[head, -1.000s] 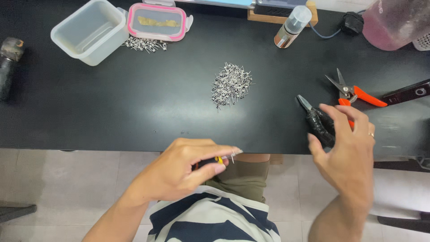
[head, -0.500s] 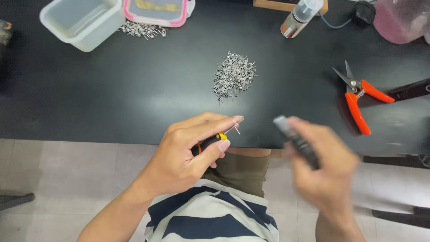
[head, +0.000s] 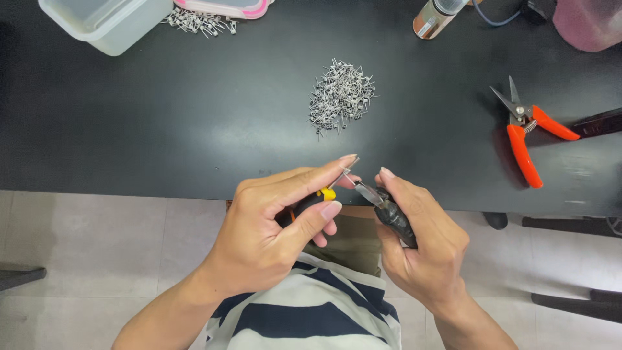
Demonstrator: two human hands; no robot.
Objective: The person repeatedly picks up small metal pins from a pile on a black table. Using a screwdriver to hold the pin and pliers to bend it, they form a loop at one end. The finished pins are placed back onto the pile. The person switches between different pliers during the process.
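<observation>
left hand (head: 272, 227): my grip pinches a small yellow-tipped tool (head: 327, 193), steadying it
right hand (head: 421, 243): grip wraps black pliers (head: 389, 210), nose meeting tool
table (head: 194, 129): metal pin pile (head: 340, 94) within reach

Small tool (head: 326, 194), yellow and black handle, thin metal tip pointing up-right, held just off the table edge. Black-handled pliers (head: 389, 210), tilted, slim metal nose meeting that tip.

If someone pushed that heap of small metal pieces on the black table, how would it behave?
The heap of metal pieces would probably scatter, not slide whole: it is loose, with strays at its edges. Each piece looks thin and light. Protruding wire ends may snag together.
</observation>
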